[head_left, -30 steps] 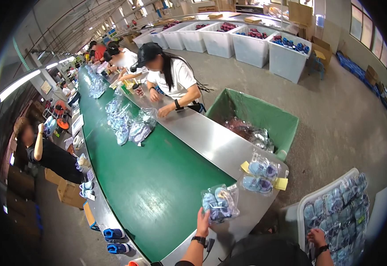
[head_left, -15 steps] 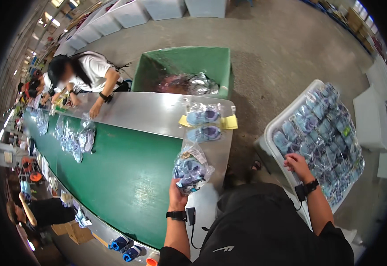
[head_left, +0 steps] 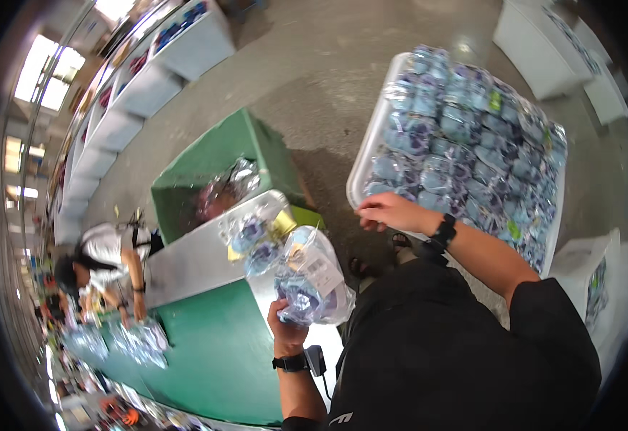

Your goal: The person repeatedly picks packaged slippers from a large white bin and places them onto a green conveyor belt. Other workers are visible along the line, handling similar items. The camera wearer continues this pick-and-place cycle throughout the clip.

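Observation:
My left hand (head_left: 289, 328) grips a clear plastic bag of light-blue and purple small shoes (head_left: 303, 298) with a white label on its upper side. The bag is raised over the corner of the metal-topped table (head_left: 177, 269). Just beyond it, another pair of blue-purple shoes (head_left: 253, 237) lies on the metal with yellow paper (head_left: 283, 221) beside it. My right hand (head_left: 393, 210) holds nothing; its fingers are loosely bent and partly apart, near the rim of a white bin (head_left: 357, 172). Rows of bagged blue shoes (head_left: 465, 136) fill that bin.
A green conveyor belt (head_left: 213, 352) runs to the left, with bagged shoes (head_left: 141, 341) on it. A co-worker (head_left: 109, 251) bends over the far side. Beyond the table stands a green bin (head_left: 264, 144) with plastic inside. White bins (head_left: 199, 43) line the back left; more stand at right.
My view has turned toward the right. The left hand has lifted the bag of shoes off the table side and brought it closer. My right hand has swung left, toward the bin's near-left corner.

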Demonstrator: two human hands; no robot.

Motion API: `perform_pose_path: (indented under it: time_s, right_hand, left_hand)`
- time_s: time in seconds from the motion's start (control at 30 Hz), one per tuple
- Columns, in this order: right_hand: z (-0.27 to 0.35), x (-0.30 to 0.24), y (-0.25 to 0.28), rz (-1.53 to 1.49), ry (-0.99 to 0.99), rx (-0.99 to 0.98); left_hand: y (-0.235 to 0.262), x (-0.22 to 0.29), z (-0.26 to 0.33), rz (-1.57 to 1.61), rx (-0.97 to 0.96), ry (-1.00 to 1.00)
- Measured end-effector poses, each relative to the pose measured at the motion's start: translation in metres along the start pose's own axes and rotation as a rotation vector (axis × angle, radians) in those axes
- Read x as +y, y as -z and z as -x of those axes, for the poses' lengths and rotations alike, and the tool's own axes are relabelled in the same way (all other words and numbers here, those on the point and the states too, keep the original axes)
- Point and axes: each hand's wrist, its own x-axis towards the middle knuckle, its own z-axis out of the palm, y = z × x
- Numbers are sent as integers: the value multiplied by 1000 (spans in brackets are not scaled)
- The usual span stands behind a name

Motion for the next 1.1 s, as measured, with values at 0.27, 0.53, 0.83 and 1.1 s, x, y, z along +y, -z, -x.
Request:
perform_pose_path:
  time_s: [0.27,0.53,0.83,1.1]
  right_hand:
    - [22,-27,44,-203,-44,-159]
    - [29,32,79,-401,-77,-156]
    - [79,84,174,-452,-88,281]
    - [100,71,270,-619,178,878]
  left_hand:
    - [-71,-28,-34,-180,-189,216]
    - [-156,-82,-65,-537,-292,143]
    - [-142,-110,-85,-670,43,-32]
    - [-81,-96,-58,-687,239,-86]
